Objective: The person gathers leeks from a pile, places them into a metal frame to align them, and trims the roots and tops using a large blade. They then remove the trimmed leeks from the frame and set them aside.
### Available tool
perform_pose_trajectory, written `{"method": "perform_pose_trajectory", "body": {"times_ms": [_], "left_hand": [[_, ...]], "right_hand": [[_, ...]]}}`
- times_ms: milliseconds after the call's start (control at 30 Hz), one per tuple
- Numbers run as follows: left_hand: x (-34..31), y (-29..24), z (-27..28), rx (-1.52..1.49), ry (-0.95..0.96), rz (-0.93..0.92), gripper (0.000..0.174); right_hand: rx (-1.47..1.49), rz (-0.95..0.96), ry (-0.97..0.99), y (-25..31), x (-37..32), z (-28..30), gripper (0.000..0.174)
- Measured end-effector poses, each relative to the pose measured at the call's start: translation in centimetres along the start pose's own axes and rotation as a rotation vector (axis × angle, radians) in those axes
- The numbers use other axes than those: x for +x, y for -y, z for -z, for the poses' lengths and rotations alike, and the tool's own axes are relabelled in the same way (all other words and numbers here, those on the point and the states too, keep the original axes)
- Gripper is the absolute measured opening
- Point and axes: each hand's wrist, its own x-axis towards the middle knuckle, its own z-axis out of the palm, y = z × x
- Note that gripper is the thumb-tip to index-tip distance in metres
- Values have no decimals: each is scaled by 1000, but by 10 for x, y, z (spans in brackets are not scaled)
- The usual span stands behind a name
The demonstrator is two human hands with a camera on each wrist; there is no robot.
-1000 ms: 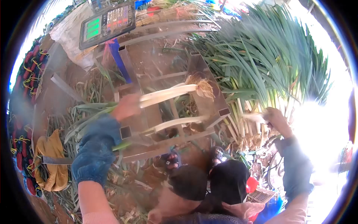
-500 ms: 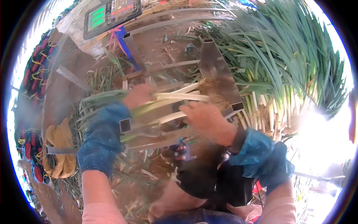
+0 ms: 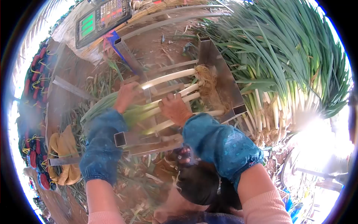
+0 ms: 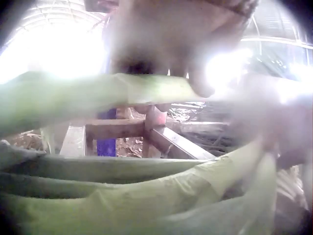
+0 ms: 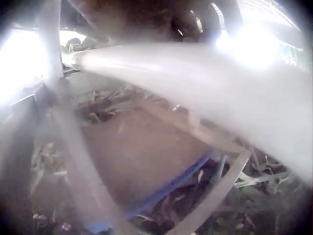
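Several leeks lie across a metal frame, white stalks to the right and green leaves to the left. My left hand grips the farthest leek where its stalk turns green. In the left wrist view, the fingers of my left hand curl over a pale green leek. My right hand holds a nearer leek, its fingers bent over the stalk. The right wrist view has a blurred white stalk under the fingers of my right hand. Tangled roots gather by the frame's right plate.
A large heap of leeks stands at the right. At the back left is a scale display with lit green digits. A yellow cloth or glove hangs at the left, near bundled red items. Leaf scraps cover the ground.
My right hand has come from the heap at the right to the leeks in the frame. More leeks lie there now. My left hand stays at the frame's left side, holding a leek.
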Motion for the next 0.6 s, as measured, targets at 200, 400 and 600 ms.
{"method": "perform_pose_trajectory", "body": {"times_ms": [200,400,600], "left_hand": [[-2,-2,-3,-25,26,13,30],[-2,6,-41,51,77,-74,32],[-38,-25,-47,67,309,-57,30]], "right_hand": [[-269,-128,213,-35,-16,2,12],[-98,-40,254,-38,-22,23,25],[49,-141,675,-37,-18,62,47]]}}
